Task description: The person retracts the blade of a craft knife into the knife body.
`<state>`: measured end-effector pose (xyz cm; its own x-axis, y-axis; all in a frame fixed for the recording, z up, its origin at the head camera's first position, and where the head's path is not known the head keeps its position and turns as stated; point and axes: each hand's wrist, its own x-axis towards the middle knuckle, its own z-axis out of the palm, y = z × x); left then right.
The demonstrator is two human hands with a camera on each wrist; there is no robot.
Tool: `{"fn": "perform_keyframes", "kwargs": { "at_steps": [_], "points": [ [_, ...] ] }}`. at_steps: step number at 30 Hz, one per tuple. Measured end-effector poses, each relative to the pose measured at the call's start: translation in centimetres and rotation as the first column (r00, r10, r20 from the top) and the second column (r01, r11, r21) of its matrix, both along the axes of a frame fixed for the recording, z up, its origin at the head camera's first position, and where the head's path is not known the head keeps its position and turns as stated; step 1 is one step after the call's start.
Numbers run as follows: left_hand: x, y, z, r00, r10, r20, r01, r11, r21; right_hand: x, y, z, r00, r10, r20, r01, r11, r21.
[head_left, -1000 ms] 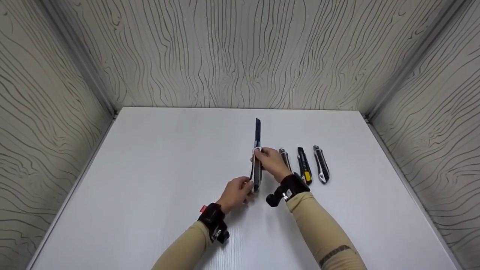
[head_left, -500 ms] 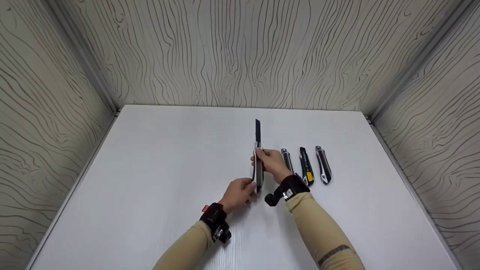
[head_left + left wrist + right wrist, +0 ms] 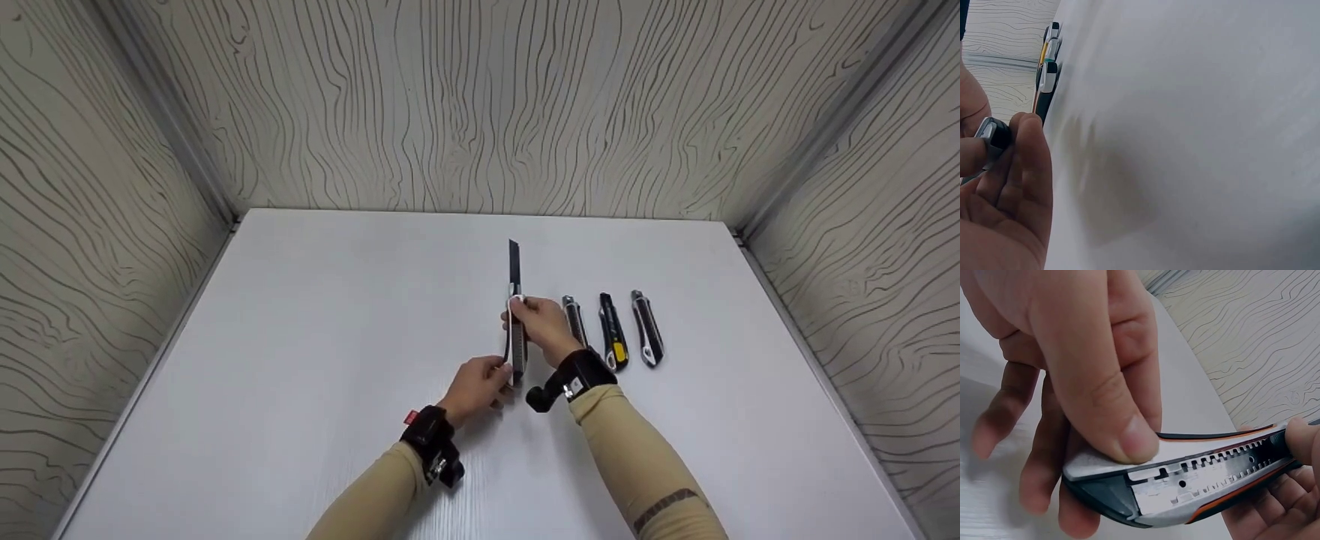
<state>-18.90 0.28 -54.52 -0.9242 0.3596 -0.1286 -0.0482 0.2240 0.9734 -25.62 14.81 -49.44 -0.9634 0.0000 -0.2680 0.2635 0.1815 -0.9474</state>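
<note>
A snap-off utility knife point(image 3: 517, 349) is held over the table, its long dark blade point(image 3: 514, 262) out and pointing to the far edge. My left hand point(image 3: 474, 390) pinches the butt end between thumb and fingers. Higher up, near the blade, my right hand point(image 3: 547, 326) grips the handle with the thumb on top. In the right wrist view the handle shows a silver body point(image 3: 1213, 472) with a toothed slot, orange lines and a dark end cap point(image 3: 1100, 495). The left thumb point(image 3: 1140, 439) presses on the silver part beside that cap. The blade is outside both wrist views.
Three more utility knives lie in a row to the right: a silver-and-dark one point(image 3: 573, 315) partly behind the right wrist, a black-and-yellow one point(image 3: 612, 330), and another silver-and-dark one point(image 3: 646, 330). Wood-patterned walls point(image 3: 450, 112) surround the white table point(image 3: 337, 300).
The head view has shifted slightly. Both hands keep the same grip on the knife, and it stays nearly in place with its blade out.
</note>
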Motion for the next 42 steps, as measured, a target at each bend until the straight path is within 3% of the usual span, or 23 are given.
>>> {"fn": "perform_keyframes", "kwargs": {
  "at_steps": [18, 34, 42],
  "points": [
    [0.05, -0.05, 0.15, 1.0, -0.008, 0.001, 0.008, 1.0, -0.027, -0.08, 0.02, -0.58, 1.0, 0.018, -0.007, -0.018, 1.0, -0.017],
    [0.02, -0.19, -0.15, 1.0, 0.007, 0.018, -0.007, 1.0, -0.019, 0.07, -0.04, -0.32, 0.999, 0.024, 0.024, -0.024, 1.0, 0.0],
    [0.1, -0.03, -0.12, 1.0, 0.012, 0.027, -0.012, 1.0, 0.005, 0.22, -0.13, -0.29, 0.999, 0.053, -0.005, -0.053, 0.999, -0.011]
  ]
}}
